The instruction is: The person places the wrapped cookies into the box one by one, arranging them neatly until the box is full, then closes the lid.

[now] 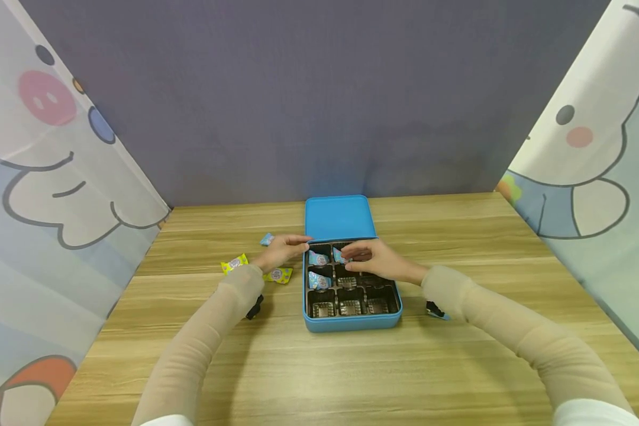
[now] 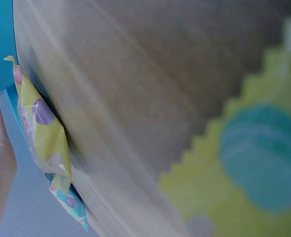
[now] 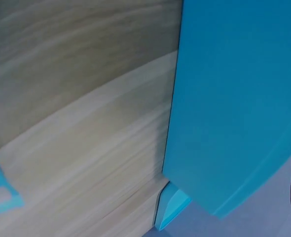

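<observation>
My left hand (image 1: 284, 249) rests with its fingertips at the left rim of a blue tin box (image 1: 351, 322), fingers fairly straight. A dark divided tray (image 1: 349, 296) fills the box. Two blue-wrapped candies (image 1: 319, 280) lie in its left column, in the back and middle compartments. Over the back middle compartment, my right hand (image 1: 375, 260) pinches another blue-wrapped candy (image 1: 339, 255) between thumb and fingers, which partly cover it. The left wrist view shows a yellow-wrapped candy (image 2: 44, 128) near the left hand. Only the side of the box (image 3: 229, 108) fills the right wrist view.
Yellow-wrapped candies (image 1: 235, 263) and one blue-wrapped candy (image 1: 267, 239) lie left of the box, around the left wrist. The open lid (image 1: 339, 218) lies behind the box. A grey panel (image 1: 330, 100) stands at the table's back edge, with printed curtains on both sides.
</observation>
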`<state>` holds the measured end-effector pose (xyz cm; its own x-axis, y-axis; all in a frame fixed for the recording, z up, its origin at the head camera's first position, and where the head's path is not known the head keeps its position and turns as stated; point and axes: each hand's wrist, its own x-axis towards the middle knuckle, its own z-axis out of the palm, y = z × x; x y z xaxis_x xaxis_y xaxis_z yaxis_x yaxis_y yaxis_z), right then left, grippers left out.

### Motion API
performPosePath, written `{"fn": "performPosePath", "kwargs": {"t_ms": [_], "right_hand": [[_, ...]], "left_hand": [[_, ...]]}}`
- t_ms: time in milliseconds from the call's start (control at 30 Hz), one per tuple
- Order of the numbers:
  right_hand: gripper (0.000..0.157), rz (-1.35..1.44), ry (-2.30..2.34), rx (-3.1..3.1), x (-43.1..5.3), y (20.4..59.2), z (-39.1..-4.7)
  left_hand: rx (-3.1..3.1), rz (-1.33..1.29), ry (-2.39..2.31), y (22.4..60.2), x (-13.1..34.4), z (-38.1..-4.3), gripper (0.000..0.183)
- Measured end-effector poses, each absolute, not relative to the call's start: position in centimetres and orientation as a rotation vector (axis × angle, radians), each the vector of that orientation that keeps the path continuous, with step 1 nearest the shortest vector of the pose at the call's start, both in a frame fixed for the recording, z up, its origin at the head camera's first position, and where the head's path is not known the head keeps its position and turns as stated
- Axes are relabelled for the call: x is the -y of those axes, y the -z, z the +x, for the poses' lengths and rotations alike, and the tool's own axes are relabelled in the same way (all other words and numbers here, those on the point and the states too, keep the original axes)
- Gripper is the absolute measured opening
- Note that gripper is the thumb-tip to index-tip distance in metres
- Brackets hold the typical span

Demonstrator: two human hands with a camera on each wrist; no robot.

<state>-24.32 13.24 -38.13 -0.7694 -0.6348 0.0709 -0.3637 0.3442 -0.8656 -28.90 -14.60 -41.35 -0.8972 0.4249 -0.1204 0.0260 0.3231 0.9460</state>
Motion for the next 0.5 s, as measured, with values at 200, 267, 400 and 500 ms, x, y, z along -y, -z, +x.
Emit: {"fn": "performPosePath", "kwargs": {"t_ms": [200, 267, 400, 500], "right_hand": [[0.047, -0.893, 1.371, -2.341, -14.6, 37.9, -24.4], [0.048, -0.877, 1.355, -2.339, -15.1, 37.7, -24.3], [0.049, -0.837, 1.35, -2.327, -16.2, 37.3, -24.1], [0.051, -0.812, 1.35, -2.332, -17.0, 37.1, -24.0]], "left_hand": [[-2.252, 0.405, -1.584, 41.5, 14.6, -28.9, 0.041], [-2.25, 0.396, -1.58, 41.5, 14.6, -28.9, 0.04], [-2.221, 0.382, -1.58, 41.1, 14.6, -28.8, 0.04], [-2.216, 0.381, -1.568, 40.1, 14.4, -28.3, 0.041]]}}
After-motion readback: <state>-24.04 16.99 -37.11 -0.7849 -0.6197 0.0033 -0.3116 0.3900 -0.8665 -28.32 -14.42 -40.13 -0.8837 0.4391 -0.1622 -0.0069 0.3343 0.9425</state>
